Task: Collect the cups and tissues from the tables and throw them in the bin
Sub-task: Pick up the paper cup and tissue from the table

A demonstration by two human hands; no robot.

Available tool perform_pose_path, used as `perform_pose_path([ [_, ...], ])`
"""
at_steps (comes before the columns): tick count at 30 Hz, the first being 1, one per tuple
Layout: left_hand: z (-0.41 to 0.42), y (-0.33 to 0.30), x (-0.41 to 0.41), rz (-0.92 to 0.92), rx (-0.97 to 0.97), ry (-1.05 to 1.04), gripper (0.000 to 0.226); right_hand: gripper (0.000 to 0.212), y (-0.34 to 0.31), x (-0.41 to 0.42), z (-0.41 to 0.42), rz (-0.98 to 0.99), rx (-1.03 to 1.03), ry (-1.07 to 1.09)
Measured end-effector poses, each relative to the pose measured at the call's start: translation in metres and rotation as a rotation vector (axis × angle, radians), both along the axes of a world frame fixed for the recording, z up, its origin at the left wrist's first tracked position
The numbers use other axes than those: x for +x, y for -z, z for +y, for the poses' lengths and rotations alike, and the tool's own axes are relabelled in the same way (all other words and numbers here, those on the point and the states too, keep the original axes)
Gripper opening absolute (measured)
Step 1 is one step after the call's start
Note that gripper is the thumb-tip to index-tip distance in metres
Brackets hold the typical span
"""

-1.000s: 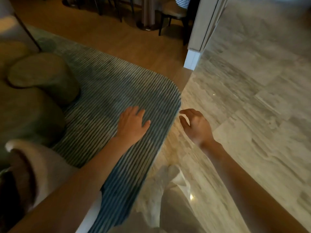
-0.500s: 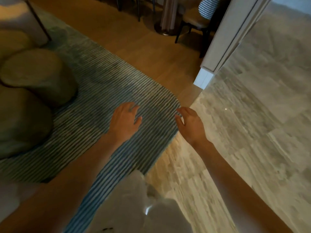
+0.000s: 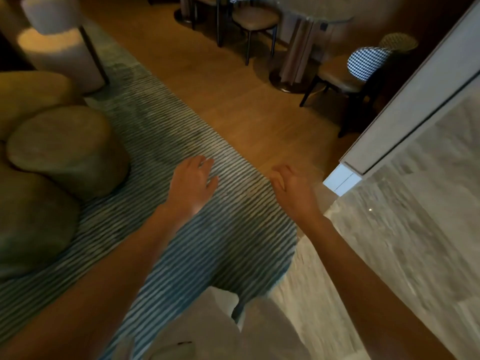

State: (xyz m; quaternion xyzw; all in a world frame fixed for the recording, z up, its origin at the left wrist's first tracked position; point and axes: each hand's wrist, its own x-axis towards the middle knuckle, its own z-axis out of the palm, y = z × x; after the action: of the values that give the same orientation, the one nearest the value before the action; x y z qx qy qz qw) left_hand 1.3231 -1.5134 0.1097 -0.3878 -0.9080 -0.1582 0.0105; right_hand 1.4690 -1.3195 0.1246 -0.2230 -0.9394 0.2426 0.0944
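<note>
No cup, tissue or bin shows in the head view. My left hand (image 3: 191, 187) hangs out in front of me over the striped blue rug (image 3: 228, 245), fingers relaxed and empty. My right hand (image 3: 292, 188) is level with it over the rug's corner, fingers loosely curled, holding nothing. A round table with a fluted pedestal (image 3: 298, 50) stands at the far side; its top is mostly cut off by the frame.
Rounded olive poufs (image 3: 65, 149) sit on the rug at left, with a white lamp or side table (image 3: 59, 45) behind. Chairs (image 3: 255, 19) and a checked cushion (image 3: 366, 62) surround the far table. A white wall corner (image 3: 342, 179) juts in at right, beside marble floor (image 3: 405, 229).
The view has lifted and swung forward, bringing the dining table and chairs into sight. Both hands stay empty and keep their pose in front of me.
</note>
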Motion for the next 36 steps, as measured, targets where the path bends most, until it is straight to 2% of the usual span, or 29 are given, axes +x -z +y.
perform_pose_path([
  [7, 0.088, 0.013, -0.106, -0.042, -0.036, -0.044, 0.046, 0.035, 0.021, -0.111, 0.094, -0.044, -0.054, -0.057],
  [10, 0.138, 0.020, -0.168, -0.029, -0.084, -0.075, 0.050, 0.037, 0.025, -0.180, 0.153, 0.009, -0.026, -0.110],
  [12, 0.172, 0.020, -0.210, -0.017, -0.098, -0.096, 0.050, 0.031, 0.023, -0.228, 0.194, 0.053, -0.012, -0.116],
  [18, 0.252, -0.007, -0.317, -0.023, -0.134, -0.283, 0.051, 0.033, 0.002, -0.376, 0.289, 0.029, -0.014, -0.280],
  [27, 0.295, 0.007, -0.469, -0.140, -0.152, -0.433, 0.052, 0.034, 0.023, -0.576, 0.336, -0.030, -0.032, -0.486],
  [31, 0.314, 0.016, -0.571, -0.128, -0.127, -0.477, 0.053, 0.035, 0.034, -0.680, 0.349, -0.029, 0.032, -0.511],
  [36, 0.330, 0.007, -0.697, -0.099, -0.149, -0.524, 0.052, 0.037, 0.014, -0.814, 0.361, -0.062, 0.087, -0.541],
])
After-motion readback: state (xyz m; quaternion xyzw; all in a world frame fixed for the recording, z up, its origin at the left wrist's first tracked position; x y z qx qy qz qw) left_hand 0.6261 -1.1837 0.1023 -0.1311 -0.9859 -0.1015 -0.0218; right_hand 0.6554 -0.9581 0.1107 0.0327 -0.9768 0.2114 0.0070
